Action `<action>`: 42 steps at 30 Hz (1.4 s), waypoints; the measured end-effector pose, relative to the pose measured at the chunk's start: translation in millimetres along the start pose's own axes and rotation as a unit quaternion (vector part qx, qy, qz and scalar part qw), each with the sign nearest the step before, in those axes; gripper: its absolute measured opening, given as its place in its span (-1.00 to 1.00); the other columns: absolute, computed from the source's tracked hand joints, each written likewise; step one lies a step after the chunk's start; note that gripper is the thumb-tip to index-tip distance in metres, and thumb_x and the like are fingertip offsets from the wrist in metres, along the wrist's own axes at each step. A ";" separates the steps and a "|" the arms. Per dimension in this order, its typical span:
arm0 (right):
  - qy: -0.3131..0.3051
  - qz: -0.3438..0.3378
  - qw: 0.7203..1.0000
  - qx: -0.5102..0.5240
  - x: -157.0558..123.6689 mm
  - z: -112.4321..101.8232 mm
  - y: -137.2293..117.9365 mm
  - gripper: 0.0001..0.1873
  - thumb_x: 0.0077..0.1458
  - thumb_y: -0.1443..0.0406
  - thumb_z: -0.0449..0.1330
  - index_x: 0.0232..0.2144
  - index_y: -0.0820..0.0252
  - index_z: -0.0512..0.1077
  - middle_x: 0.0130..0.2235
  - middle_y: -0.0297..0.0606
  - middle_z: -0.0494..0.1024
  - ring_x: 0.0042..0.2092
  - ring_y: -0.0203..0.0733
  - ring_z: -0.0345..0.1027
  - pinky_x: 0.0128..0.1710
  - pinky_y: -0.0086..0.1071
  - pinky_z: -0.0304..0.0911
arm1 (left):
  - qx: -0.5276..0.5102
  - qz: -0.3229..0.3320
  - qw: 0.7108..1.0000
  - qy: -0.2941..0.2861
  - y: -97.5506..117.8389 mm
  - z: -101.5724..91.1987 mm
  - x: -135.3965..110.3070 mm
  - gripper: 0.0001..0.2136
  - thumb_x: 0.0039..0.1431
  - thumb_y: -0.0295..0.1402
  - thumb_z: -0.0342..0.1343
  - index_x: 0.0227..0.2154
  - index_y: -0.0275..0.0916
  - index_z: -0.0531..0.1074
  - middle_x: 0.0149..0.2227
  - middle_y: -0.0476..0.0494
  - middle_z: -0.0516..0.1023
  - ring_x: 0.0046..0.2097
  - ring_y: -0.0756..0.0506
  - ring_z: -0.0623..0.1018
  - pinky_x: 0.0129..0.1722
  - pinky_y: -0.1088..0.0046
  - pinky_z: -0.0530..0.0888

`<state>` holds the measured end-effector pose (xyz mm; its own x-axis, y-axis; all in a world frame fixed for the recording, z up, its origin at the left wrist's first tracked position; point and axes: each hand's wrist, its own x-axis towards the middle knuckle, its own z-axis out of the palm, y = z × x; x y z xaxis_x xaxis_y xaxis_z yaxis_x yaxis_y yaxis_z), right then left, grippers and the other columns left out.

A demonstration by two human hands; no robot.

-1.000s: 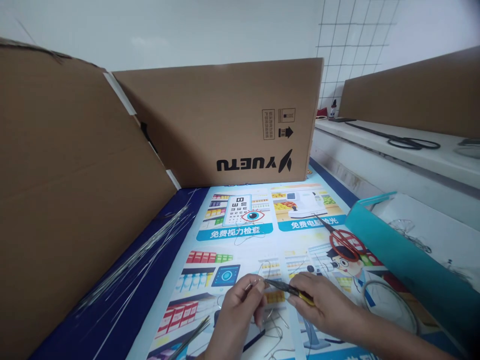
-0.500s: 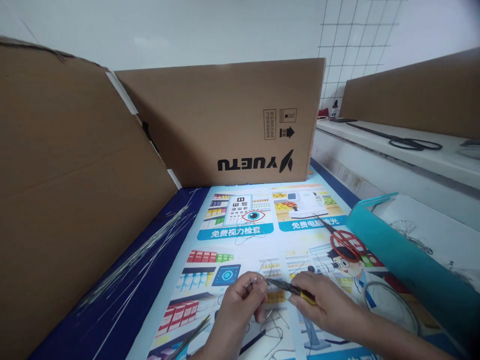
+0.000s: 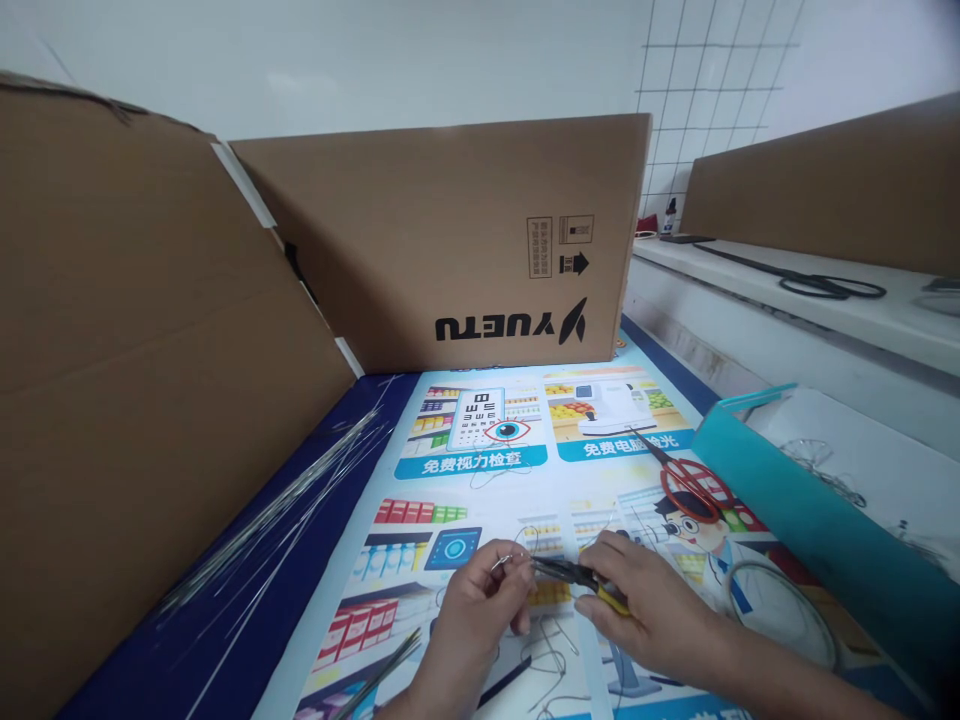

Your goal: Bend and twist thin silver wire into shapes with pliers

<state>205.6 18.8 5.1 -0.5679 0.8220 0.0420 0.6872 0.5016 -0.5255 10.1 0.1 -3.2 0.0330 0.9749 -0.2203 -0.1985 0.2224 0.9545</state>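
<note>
My left hand (image 3: 491, 595) is closed, pinching a thin bent wire (image 3: 504, 561) between thumb and forefinger. In my right hand (image 3: 649, 598) is a pair of pliers (image 3: 566, 571) with dark, narrow jaws and yellow handles. The tips of the jaws meet the wire right beside my left fingertips; whether they grip it is too small to tell. Thin curled wire pieces (image 3: 553, 665) lie on the printed sheet (image 3: 487, 480) below my hands. A bundle of straight rods or wires (image 3: 382, 672) lies left of my left wrist.
Red-handled scissors (image 3: 694, 488) lie beyond my right hand. A teal box (image 3: 817, 500) holding tangled wire stands at the right. Long thin wires (image 3: 277, 510) lie on the blue cloth at the left. Cardboard panels (image 3: 450, 240) wall the far and left sides. Black scissors (image 3: 825, 285) rest on a ledge.
The pliers' jaws and handles look more spread apart than before, and my right fingers have shifted slightly up. My left hand stays nearly in place with the wire.
</note>
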 end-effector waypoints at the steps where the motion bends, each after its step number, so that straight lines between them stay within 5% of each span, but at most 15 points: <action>1: 0.004 0.001 1.000 -0.007 0.0 0.0 0.2 -0.78 0.06 0.21 0.06 -0.21 0.14 0.30 -0.22 -0.22 0.34 -0.20 -0.14 0.21 -0.26 -0.33 0.14 | 0.007 0.001 1.000 0.003 -0.2 -0.4 -0.2 -0.86 0.00 -0.30 0.12 -0.45 -0.26 0.33 -0.61 0.12 0.28 -0.63 0.12 0.26 -0.58 0.59 0.18; 19: 0.031 0.003 0.996 -0.082 -2.8 1.3 -5.7 -0.83 0.09 0.21 0.03 -0.27 0.12 0.32 -0.28 -0.24 0.37 -0.25 -0.15 0.25 -0.32 -0.35 0.15 | 0.123 0.049 0.991 0.008 -1.3 -2.8 -2.9 -0.84 0.05 -0.26 0.06 -0.51 -0.23 0.28 -0.67 0.11 0.27 -0.59 0.06 0.26 -0.54 0.56 0.24; 33: 0.017 0.013 0.999 -0.031 -1.4 -2.7 -4.0 -0.81 0.10 0.21 0.02 -0.25 0.14 0.32 -0.30 -0.25 0.40 -0.27 -0.19 0.27 -0.34 -0.40 0.12 | 0.029 0.004 0.999 -0.040 6.6 -1.5 -4.0 -0.82 0.06 -0.24 0.08 -0.47 -0.26 0.32 -0.56 0.04 0.39 -0.58 0.07 0.33 -0.53 0.55 0.24; 42: -0.012 0.037 0.999 -0.021 2.9 -7.2 -2.8 -0.80 0.10 0.17 0.02 -0.33 0.16 0.32 -0.35 -0.27 0.40 -0.33 -0.21 0.26 -0.38 -0.42 0.08 | 0.035 0.008 0.999 -0.002 12.2 -1.7 -1.5 -0.81 0.08 -0.25 0.05 -0.52 -0.27 0.34 -0.59 0.04 0.36 -0.59 0.08 0.29 -0.51 0.54 0.24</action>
<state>205.3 21.7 12.8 -0.5263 0.8501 -0.0165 0.7457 0.4521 -0.4894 5.9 1.4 8.4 0.0342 0.9783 -0.2043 -0.1297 0.2071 0.9697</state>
